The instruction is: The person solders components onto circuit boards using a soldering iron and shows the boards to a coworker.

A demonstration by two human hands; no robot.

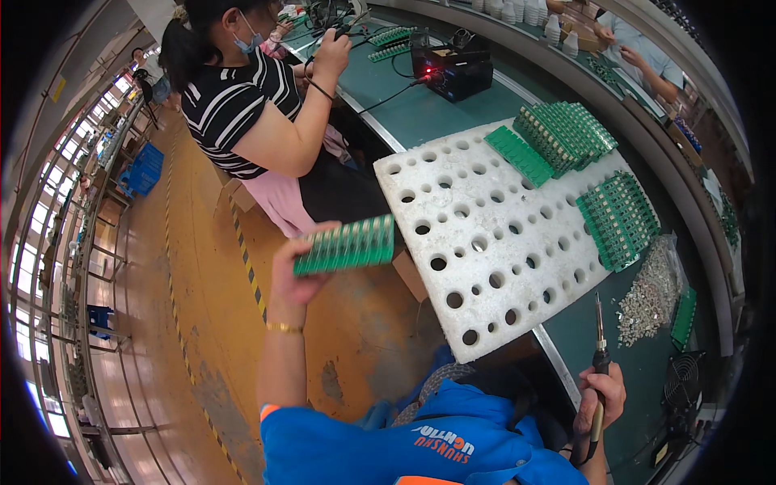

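Note:
My left hand (297,271) grips a green circuit board panel (349,245) by its left end, held out over the floor beside the foam board. Rows of small pale parts line that panel. In my right hand (606,396) is a soldering iron (600,356), its tip pointing up and away from me near the foam's lower right corner. The white foam board (485,242), full of round holes, lies across the bench edge. Stacked green panels (564,136) rest on its far end, and another group of populated panels (618,220) sits on its right side.
A bag of small pale components (651,291) spills on the green bench right of the foam. Beside it lie a green panel (684,319) and a black fan (683,378). A black box with a red light (453,71) stands farther back. A co-worker (250,113) sits at far left.

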